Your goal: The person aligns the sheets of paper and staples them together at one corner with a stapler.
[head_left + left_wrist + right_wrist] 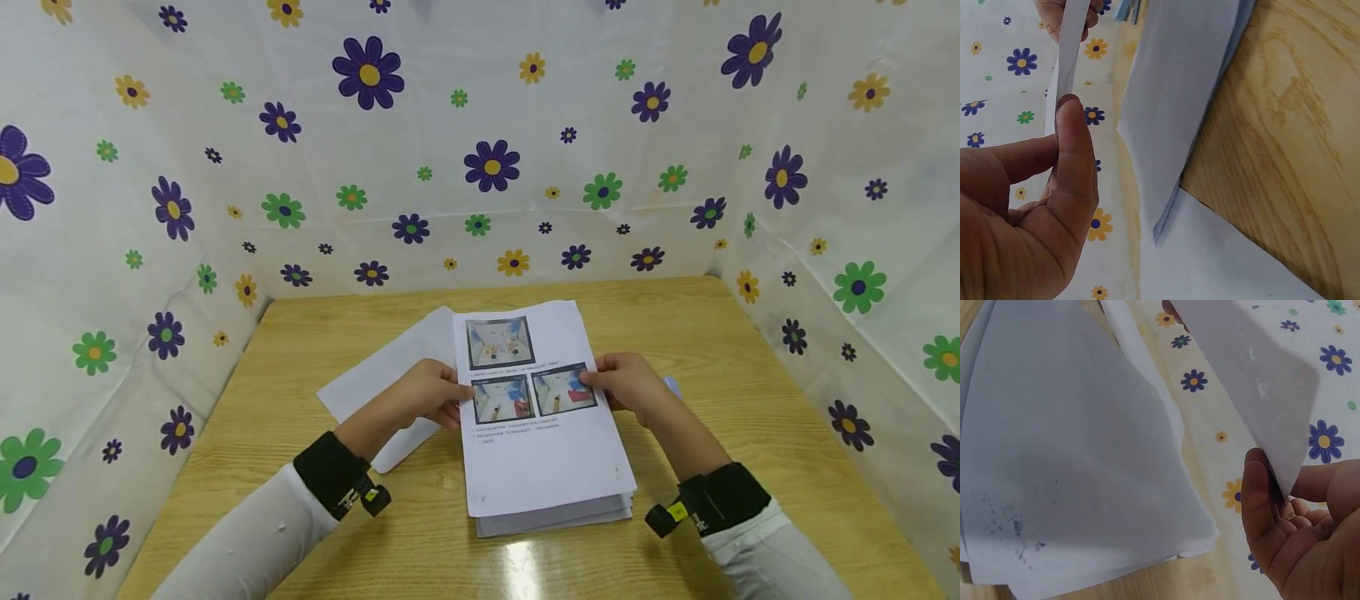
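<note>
- Head view: left hand [430, 393] pinches left edge of printed sheet [547, 467], thumb on top, fingers behind.
- Right hand [628, 383] pinches the opposite edge, thumb near a printed photo.
- Printed sheet is between the two hands, text and three photos facing up; both wrist views show it raised off the pages below.
- Stack of pages [555, 518] sits under the held sheet, between and below the hands; bottom edge sticks out on the near side.
- Right wrist view: dark specks [1019, 528] on the stack's top page, across from right hand.
- Blank white sheet [397, 358] lies angled beneath left hand, reaching out to its left and beyond.
- Small blue object [672, 386] just right of right hand, mostly hidden; can't tell what.
- Wooden table [300, 500] under both hands; flowered cloth [427, 125] beyond them.
</note>
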`<state>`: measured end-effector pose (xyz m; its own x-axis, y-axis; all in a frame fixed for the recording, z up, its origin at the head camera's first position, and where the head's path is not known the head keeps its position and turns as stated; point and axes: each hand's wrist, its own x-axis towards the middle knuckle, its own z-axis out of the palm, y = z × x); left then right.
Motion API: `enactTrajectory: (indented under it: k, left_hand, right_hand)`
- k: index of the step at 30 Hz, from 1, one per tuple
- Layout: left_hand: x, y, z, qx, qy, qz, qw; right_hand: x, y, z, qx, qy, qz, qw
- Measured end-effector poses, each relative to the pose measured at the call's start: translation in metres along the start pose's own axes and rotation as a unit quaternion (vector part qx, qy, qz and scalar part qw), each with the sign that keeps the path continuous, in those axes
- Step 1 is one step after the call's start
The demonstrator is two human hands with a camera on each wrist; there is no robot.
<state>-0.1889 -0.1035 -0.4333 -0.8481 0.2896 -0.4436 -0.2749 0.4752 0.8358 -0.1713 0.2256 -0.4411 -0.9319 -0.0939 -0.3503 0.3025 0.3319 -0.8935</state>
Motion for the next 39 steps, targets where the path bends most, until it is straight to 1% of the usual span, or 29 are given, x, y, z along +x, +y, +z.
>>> enactTrajectory:
  k: [8, 11, 14, 20, 23, 27, 35, 39]
  left_hand:
    - [0.006, -0.013, 0.002, 0.007, -0.021, -0.020, 0.9996]
    - [0.007, -0.015, 0.001, 0.007, -0.024, -0.023, 0.9994]
    - [0.008, -0.016, 0.001, 0.004, -0.023, -0.022, 0.9995]
    - [0.010, -0.020, 0.005, 0.000, -0.022, -0.035, 0.9991]
    - [0.010, -0.023, 0.008, 0.007, -0.020, -0.041, 0.9989]
    - [0.013, -0.028, 0.010, 0.017, -0.017, -0.039, 0.9990]
    - [0.016, -0.031, 0.010, 0.024, -0.014, -0.038, 0.9989]
    - [0.017, -0.033, 0.012, 0.027, -0.011, -0.044, 0.9986]
  right_hand:
    - [0.000, 0.012, 0.012, -0.028, 0.008, 0.006, 0.9996]
    - [-0.001, 0.014, 0.015, -0.033, 0.014, 0.012, 0.9993]
    - [-0.001, 0.015, 0.016, -0.038, 0.018, 0.017, 0.9990]
    - [0.000, 0.018, 0.017, -0.054, 0.023, 0.011, 0.9982]
    - [0.001, 0.020, 0.017, -0.064, 0.027, 0.012, 0.9975]
    - [0.002, 0.023, 0.019, -0.079, 0.034, 0.015, 0.9962]
    - [0.004, 0.024, 0.023, -0.097, 0.039, -0.003, 0.9945]
    - [0.004, 0.025, 0.024, -0.102, 0.037, 0.002, 0.9941]
